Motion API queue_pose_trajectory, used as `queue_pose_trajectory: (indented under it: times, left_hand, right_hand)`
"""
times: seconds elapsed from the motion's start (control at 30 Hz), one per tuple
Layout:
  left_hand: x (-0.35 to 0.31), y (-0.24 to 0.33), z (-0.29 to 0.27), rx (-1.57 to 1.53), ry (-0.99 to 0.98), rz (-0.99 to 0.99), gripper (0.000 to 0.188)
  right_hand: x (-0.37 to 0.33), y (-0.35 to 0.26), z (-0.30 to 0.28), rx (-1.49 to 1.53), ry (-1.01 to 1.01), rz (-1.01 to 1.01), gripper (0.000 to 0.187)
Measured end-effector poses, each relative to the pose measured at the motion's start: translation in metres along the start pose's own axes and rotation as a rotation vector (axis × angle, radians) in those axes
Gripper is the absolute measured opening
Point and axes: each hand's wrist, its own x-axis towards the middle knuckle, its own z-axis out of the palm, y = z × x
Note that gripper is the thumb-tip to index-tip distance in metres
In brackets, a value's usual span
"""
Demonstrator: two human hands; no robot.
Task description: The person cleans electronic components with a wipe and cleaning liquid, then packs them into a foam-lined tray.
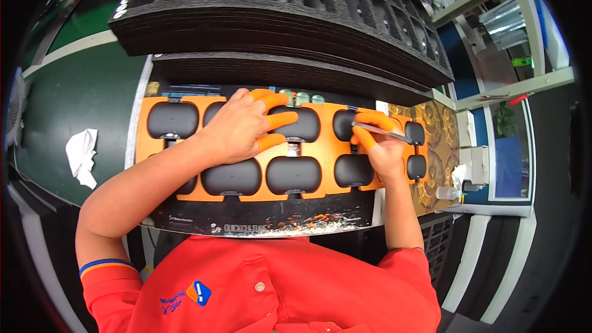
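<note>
Orange trays (328,154) hold several black rounded-oblong cases (293,176) in two rows. My left hand (243,122), with orange finger cots, reaches over the back row. Its fingers are spread across a black case (307,124) and it grips nothing. My right hand (383,143), also wearing orange finger cots, is closed around a slim dark-grey pen-like tool (385,131). The tool's left end is over another back-row case (343,124); I cannot tell whether it touches. My left forearm and hand partly hide the cases at the left.
Behind the trays stands a stack of black foam trays (265,18), with dark items in the top one's compartments. Small glass jars (302,98) sit just behind the orange trays. A crumpled white tissue (82,155) lies left on the green surface. White boxes (475,163) and a small bottle (448,193) are right.
</note>
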Motion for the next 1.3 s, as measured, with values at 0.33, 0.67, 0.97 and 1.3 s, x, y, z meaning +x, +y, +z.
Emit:
queue_pose_trajectory:
  times: [0.33,0.67,0.97,1.3]
  left_hand:
    - [0.067,0.032,0.041,-0.019,-0.091,0.09,0.037]
    - [0.069,0.032,0.036,-0.014,-0.102,0.107,0.038]
    - [0.037,0.002,0.001,-0.35,-0.082,-0.117,0.038]
    - [0.024,0.016,-0.013,-0.274,-0.148,-0.2,0.034]
  right_hand:
    - [-0.01,0.025,-0.029,-0.55,-0.048,-0.436,0.019]
    - [0.003,0.007,-0.046,-0.727,-0.293,-0.318,0.016]
    - [-0.073,0.005,-0.045,0.079,0.159,0.172,0.014]
    - [-0.086,0.004,-0.029,-0.569,-0.032,-0.352,0.02]
